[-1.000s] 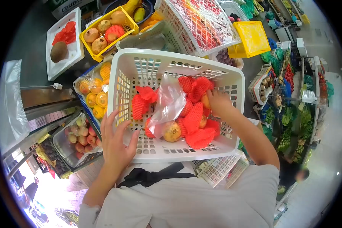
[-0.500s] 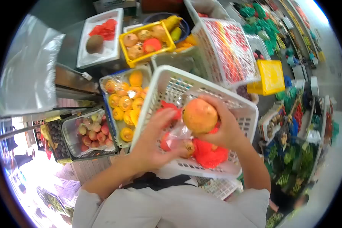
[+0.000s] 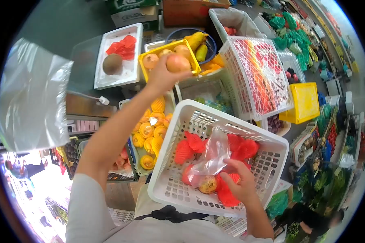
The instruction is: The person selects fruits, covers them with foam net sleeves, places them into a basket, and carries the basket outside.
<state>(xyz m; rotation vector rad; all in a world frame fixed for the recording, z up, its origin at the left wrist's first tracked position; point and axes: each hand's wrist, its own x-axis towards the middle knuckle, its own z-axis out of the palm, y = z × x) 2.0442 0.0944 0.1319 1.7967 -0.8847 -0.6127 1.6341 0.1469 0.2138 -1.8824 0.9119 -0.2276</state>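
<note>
My left hand (image 3: 163,77) is closed around a pomegranate (image 3: 178,63), held over the yellow basket (image 3: 146,73) at the back. Other pomegranates (image 3: 151,60) lie in that basket. My right hand (image 3: 242,187) is inside the white plastic basket (image 3: 166,193) in front of me, thumb and fingers apart. It is close to a clear plastic bag (image 3: 217,152) and red foam nets (image 3: 227,196); whether it touches them I cannot tell. Another pomegranate (image 3: 208,184) shows under the bag's edge. More red foam nets (image 3: 244,148) lie on the basket floor.
Yellow fruit in foam nets (image 3: 147,129) fills a tray left of the white basket. A white foam box (image 3: 105,77) holds a round brown fruit. To the right stand a tall white crate (image 3: 241,69) and a yellow box (image 3: 306,101). Plastic bags (image 3: 32,97) hang at left.
The pomegranate went from my right hand to my left, which has moved up and away over the yellow basket. My right hand has lowered into the white basket. The view has shifted slightly.
</note>
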